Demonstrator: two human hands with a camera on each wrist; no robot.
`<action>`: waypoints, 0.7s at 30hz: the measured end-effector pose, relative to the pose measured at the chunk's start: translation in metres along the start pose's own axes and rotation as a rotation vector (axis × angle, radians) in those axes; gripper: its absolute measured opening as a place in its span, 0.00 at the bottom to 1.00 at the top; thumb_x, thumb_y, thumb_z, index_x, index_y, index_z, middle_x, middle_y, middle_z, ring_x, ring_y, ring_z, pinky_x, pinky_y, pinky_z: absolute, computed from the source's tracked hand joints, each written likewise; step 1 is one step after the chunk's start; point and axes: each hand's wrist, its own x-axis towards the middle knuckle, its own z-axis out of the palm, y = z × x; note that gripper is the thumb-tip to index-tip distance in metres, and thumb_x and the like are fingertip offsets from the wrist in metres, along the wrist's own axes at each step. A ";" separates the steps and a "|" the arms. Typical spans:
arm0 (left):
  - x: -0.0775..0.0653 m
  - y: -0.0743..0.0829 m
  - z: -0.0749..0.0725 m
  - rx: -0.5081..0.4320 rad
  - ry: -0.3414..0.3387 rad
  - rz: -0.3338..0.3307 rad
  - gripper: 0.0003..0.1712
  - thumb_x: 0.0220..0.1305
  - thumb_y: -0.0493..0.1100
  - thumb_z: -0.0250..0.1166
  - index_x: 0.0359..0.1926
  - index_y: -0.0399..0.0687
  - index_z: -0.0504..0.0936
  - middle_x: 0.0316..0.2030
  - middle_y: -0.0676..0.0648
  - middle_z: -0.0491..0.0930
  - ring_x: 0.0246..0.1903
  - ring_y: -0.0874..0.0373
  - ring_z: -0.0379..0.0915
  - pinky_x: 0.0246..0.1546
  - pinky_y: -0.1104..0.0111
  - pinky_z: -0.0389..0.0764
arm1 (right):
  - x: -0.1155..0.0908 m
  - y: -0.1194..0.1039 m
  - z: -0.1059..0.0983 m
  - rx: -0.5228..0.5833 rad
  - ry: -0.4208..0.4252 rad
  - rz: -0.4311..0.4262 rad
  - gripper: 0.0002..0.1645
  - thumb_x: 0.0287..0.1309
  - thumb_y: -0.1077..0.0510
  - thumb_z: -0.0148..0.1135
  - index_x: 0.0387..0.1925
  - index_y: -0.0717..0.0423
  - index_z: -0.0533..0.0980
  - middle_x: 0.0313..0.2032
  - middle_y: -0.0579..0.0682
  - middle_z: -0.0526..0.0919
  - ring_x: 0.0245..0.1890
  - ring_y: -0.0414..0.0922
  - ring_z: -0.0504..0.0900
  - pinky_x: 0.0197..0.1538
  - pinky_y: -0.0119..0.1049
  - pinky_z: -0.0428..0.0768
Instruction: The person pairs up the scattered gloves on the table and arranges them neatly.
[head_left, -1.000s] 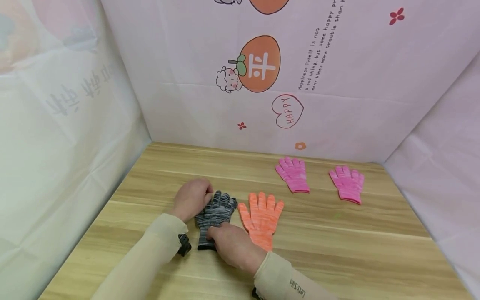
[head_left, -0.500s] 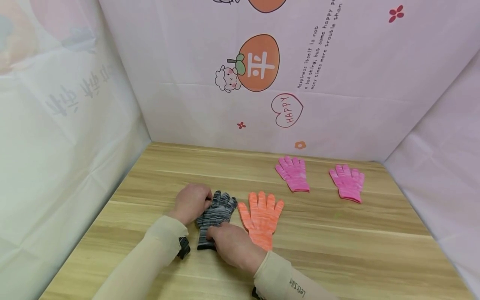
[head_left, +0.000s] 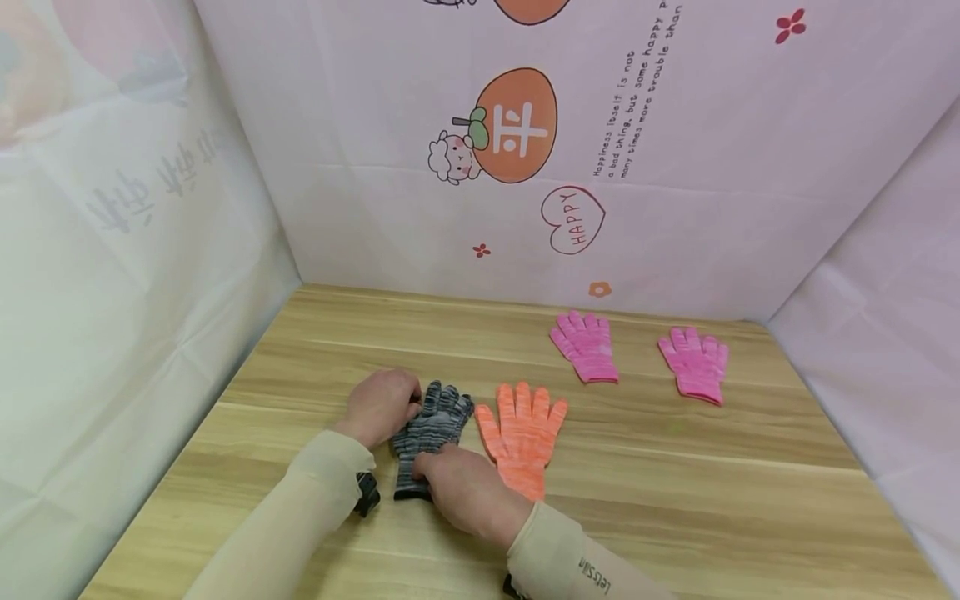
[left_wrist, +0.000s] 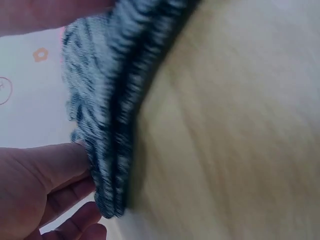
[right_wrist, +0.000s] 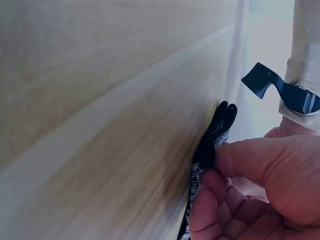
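A black-and-grey knitted glove (head_left: 435, 429) lies on the wooden table, fingers pointing away from me and cuff toward me. My left hand (head_left: 381, 408) holds its left edge near the fingers; the left wrist view has the thumb (left_wrist: 62, 160) against the doubled knit edge. At the cuff, my right hand (head_left: 472, 492) grips the glove, and in the right wrist view its thumb and finger pinch the black-edged cuff (right_wrist: 207, 150). Just right of the grey glove lies an orange glove (head_left: 525, 437), palm flat, its lower end partly covered by my right hand.
Two pink gloves (head_left: 588, 350) lie apart at the back right of the wooden table (head_left: 750, 500). White printed cloth (head_left: 420, 225) walls the back and both sides. A black wrist device (head_left: 367, 493) sits on my left wrist.
My left hand has moved slightly toward me along the grey glove's left edge, which has shifted a little. The right hand and the other gloves stay put.
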 end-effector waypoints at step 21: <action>0.024 0.012 0.004 -0.015 0.029 0.045 0.12 0.75 0.44 0.64 0.54 0.50 0.88 0.48 0.45 0.87 0.50 0.47 0.83 0.52 0.52 0.83 | -0.001 0.001 0.003 0.009 0.025 -0.007 0.12 0.74 0.57 0.58 0.50 0.39 0.84 0.42 0.44 0.87 0.44 0.41 0.84 0.43 0.38 0.84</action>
